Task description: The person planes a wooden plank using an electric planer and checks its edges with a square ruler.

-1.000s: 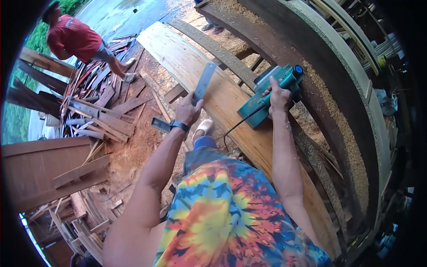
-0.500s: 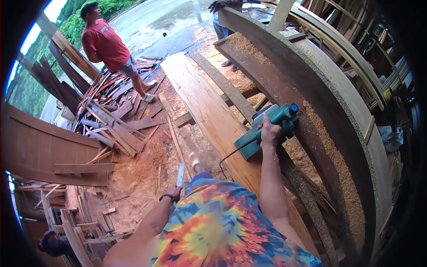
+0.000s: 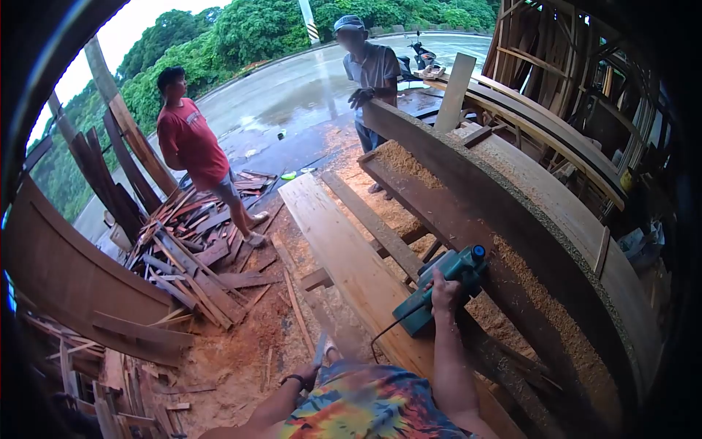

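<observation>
My right hand (image 3: 444, 294) is wrapped round the handle of a green power planer (image 3: 455, 272), which rests tilted over the light plank (image 3: 344, 256) and the gap beside it. A black cord hangs from the planer. Low beside my body, my left hand (image 3: 309, 374) is closed on a metal square (image 3: 319, 347), whose blade points up and away from me. On the planer's right, a dark board (image 3: 439, 201) carries a thick line of shavings.
A person in red (image 3: 194, 143) stands beyond a scrap wood pile (image 3: 205, 252). Another person (image 3: 371, 73) has a gloved hand at the far end of a long dark beam (image 3: 468, 164). Leaning panels (image 3: 80, 271) stand left; stacked boards (image 3: 541, 132) lie right.
The view has tilted up, showing the road and the second person. My left hand with the square has dropped from above the plank to beside my body. My right hand stays on the planer.
</observation>
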Tool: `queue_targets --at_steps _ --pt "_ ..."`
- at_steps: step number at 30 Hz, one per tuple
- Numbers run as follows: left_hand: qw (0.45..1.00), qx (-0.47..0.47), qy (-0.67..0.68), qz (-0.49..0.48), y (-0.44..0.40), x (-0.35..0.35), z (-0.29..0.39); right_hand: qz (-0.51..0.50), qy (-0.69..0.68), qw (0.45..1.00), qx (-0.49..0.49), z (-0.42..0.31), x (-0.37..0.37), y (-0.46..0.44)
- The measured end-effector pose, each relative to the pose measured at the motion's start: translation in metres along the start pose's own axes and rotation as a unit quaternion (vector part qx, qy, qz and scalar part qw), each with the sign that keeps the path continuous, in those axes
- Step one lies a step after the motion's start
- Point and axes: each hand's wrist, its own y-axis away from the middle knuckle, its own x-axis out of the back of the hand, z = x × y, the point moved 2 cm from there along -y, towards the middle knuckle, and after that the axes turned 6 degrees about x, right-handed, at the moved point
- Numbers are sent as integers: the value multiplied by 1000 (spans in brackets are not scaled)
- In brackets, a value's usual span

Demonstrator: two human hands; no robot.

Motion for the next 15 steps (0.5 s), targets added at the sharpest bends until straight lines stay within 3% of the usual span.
queue_targets --at_steps 3,4,7,9,15 --pt "977 93 188 -49 37 42 33 -6 3 1000 4 3 1 -3" --pt "936 181 300 -35 41 42 38 -14 -6 1000 -12 -10 -1 3" --pt "953 176 244 -41 43 51 40 -17 11 999 -34 -19 1 7" --pt "982 119 144 -7 27 38 26 -20 -24 998 -45 -18 -1 5" --pt "977 117 177 -31 61 26 16 -12 -41 998 -46 -18 -3 4"
